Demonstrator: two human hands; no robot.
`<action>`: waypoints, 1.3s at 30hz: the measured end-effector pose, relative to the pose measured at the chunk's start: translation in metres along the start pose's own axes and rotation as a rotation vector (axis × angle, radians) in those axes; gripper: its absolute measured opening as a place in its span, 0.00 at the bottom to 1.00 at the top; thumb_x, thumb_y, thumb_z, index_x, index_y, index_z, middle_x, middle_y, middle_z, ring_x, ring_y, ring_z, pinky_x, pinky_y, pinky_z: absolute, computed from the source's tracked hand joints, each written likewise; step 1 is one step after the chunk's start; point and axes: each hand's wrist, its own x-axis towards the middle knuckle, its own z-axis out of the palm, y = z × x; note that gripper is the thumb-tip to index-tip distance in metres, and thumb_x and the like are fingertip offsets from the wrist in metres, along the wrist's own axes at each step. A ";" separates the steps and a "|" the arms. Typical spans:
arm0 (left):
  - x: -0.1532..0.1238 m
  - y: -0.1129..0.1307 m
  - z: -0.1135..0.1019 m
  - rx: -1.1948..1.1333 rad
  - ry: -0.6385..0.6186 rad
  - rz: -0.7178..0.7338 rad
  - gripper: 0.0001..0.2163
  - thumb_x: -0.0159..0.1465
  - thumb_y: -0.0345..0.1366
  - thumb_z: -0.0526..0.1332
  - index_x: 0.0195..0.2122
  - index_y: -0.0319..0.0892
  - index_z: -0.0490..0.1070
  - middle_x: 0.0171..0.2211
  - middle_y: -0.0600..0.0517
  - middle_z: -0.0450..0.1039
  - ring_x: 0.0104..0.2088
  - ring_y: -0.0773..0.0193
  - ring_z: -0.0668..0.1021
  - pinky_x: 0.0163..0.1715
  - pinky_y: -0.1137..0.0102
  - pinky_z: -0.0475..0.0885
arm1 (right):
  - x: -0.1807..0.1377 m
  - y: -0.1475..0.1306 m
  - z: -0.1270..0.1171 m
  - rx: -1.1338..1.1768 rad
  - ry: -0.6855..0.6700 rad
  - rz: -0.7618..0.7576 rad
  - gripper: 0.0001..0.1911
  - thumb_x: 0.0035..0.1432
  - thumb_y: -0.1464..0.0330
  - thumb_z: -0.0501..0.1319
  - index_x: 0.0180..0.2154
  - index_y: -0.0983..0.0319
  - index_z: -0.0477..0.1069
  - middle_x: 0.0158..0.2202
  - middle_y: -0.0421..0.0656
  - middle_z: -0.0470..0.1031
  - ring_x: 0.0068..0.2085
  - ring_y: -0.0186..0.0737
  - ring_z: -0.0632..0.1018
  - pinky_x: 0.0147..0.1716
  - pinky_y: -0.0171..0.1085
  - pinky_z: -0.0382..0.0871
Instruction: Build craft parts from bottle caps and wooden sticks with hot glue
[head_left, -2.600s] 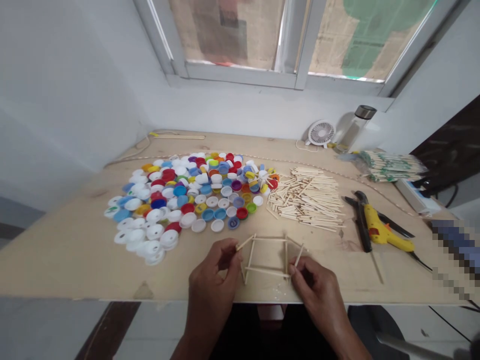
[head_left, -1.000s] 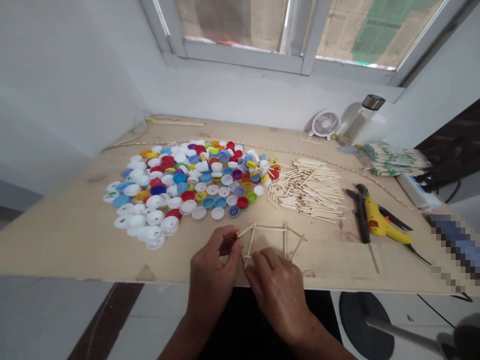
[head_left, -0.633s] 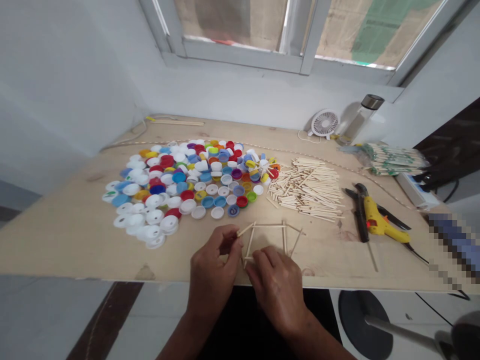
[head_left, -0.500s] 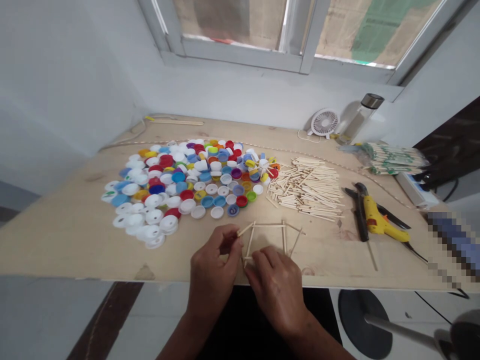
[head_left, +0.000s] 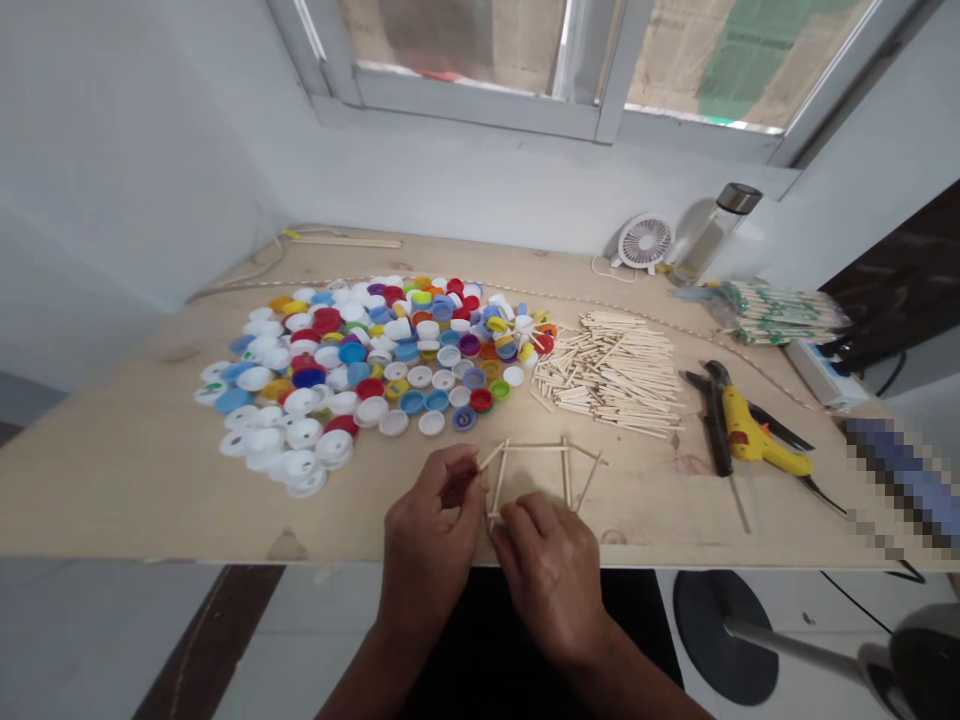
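Note:
A small frame of thin wooden sticks (head_left: 537,466) stands near the front edge of the plywood table (head_left: 135,470). My left hand (head_left: 431,540) pinches the frame's left corner stick between thumb and fingers. My right hand (head_left: 551,570) is curled over the frame's near left part, fingers pressed on a stick there; its fingertips hide the joint. Behind the frame lie a heap of loose wooden sticks (head_left: 611,372) and a wide spread of coloured bottle caps (head_left: 360,370).
A yellow glue gun (head_left: 757,435) and black pliers (head_left: 712,420) lie to the right. A small white fan (head_left: 643,240), a bottle (head_left: 712,235) and a bag of sticks (head_left: 780,312) stand at the back right. A power strip (head_left: 821,370) sits at the right edge.
My right hand has moved from the frame's right corner across to its near left part, beside my left hand. The left hand has kept its pinch on the left corner.

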 end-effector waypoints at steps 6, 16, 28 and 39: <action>-0.005 -0.008 -0.002 0.053 -0.098 -0.049 0.08 0.58 0.39 0.60 0.38 0.45 0.71 0.30 0.53 0.79 0.30 0.63 0.81 0.33 0.70 0.76 | -0.001 0.000 0.001 0.006 -0.001 0.020 0.12 0.66 0.70 0.52 0.31 0.59 0.70 0.28 0.41 0.72 0.30 0.40 0.72 0.29 0.38 0.62; -0.011 -0.010 -0.004 0.174 -0.240 0.005 0.08 0.60 0.40 0.56 0.29 0.46 0.72 0.24 0.56 0.78 0.24 0.63 0.79 0.26 0.71 0.72 | -0.003 0.001 0.004 0.016 0.018 0.025 0.12 0.66 0.71 0.52 0.31 0.59 0.70 0.27 0.41 0.71 0.29 0.40 0.72 0.29 0.38 0.62; -0.011 -0.009 -0.004 0.216 -0.260 0.017 0.09 0.61 0.41 0.55 0.28 0.46 0.71 0.23 0.56 0.77 0.23 0.63 0.78 0.26 0.70 0.71 | -0.006 0.000 0.003 0.015 -0.027 0.028 0.10 0.65 0.71 0.52 0.33 0.59 0.70 0.29 0.41 0.72 0.30 0.41 0.72 0.30 0.39 0.63; -0.011 -0.010 -0.005 0.185 -0.262 0.013 0.09 0.61 0.41 0.55 0.28 0.47 0.71 0.24 0.57 0.78 0.24 0.63 0.79 0.26 0.71 0.71 | 0.017 0.013 -0.010 0.074 -0.063 -0.057 0.10 0.57 0.79 0.57 0.40 0.63 0.70 0.40 0.47 0.73 0.40 0.45 0.71 0.40 0.42 0.67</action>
